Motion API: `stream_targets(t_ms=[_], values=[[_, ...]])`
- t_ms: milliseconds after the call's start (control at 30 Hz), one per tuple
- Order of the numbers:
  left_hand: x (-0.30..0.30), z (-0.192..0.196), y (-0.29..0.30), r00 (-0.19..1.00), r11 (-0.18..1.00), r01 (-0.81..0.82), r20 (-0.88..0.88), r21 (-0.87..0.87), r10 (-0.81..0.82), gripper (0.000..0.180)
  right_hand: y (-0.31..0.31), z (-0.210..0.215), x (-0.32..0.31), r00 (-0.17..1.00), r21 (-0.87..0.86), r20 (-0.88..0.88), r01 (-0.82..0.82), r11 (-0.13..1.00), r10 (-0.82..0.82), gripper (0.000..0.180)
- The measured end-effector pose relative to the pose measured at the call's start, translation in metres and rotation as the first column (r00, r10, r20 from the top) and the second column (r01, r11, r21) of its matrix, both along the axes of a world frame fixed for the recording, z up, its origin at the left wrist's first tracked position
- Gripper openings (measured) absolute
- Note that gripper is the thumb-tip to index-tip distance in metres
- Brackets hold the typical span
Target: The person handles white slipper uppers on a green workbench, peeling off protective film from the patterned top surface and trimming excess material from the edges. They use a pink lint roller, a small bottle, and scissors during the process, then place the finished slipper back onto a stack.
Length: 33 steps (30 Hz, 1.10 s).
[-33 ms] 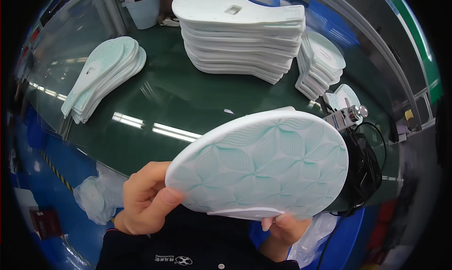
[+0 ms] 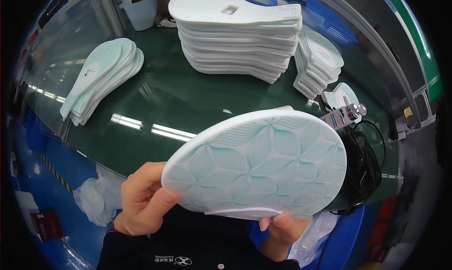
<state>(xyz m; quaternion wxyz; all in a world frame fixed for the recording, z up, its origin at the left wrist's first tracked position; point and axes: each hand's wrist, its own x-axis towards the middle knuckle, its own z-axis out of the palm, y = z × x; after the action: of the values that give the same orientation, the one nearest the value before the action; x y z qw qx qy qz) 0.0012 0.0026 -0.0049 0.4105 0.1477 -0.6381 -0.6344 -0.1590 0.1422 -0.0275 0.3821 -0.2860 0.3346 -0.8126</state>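
Panel (image 2: 259, 166): green-patterned oval, held before my remote camera at the near edge of the green table (image 2: 160, 74); I see almost no change, so the hold continues.
Left hand (image 2: 148, 199): pinching its left rim.
Right hand (image 2: 285, 227): pinching its lower edge, some fingers hidden.

We are seeing a white rim framing the oval panel (image 2: 256, 164), and its pale face is showing mint-green petals that are fanning out in fine lines and meeting in star-like flowers. The tall stack (image 2: 235, 41) is showing plain white, while the left-hand stack (image 2: 101, 60) is wearing mottled pale green above white edges. Beneath them we are seeing a dark green tabletop (image 2: 157, 93), which is mirroring white streaks. We are also noticing a pale blue bucket (image 2: 141, 16), a blue floor (image 2: 73, 169), yellow-and-black striped tape (image 2: 56, 173) and a shiny black bag (image 2: 363, 159). We are wearing a dark shirt (image 2: 207, 244) bearing a white emblem.
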Motion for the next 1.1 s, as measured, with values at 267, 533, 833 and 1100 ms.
stream_targets(t_ms=[267,533,833,1100], values=[[-0.005,-0.001,0.004,0.977,0.977,-0.205,0.079,0.059,0.2,0.036,-0.004,0.011,-0.001,0.996,0.037,0.013,-0.089,0.995,0.088,0.034],[-0.007,-0.005,0.0,0.951,0.956,-0.295,0.094,-0.008,0.294,0.036,-0.001,0.014,-0.007,0.979,0.099,0.001,-0.201,0.974,0.202,0.028],[-0.005,-0.007,0.005,0.955,0.953,-0.296,0.034,0.064,0.294,0.036,-0.002,0.016,0.003,1.0,0.169,-0.002,-0.007,0.986,0.008,0.053],[-0.001,-0.009,0.008,0.946,0.944,-0.325,0.027,0.052,0.324,0.042,-0.003,0.02,0.008,0.998,0.186,0.046,0.022,0.982,-0.031,0.053]])
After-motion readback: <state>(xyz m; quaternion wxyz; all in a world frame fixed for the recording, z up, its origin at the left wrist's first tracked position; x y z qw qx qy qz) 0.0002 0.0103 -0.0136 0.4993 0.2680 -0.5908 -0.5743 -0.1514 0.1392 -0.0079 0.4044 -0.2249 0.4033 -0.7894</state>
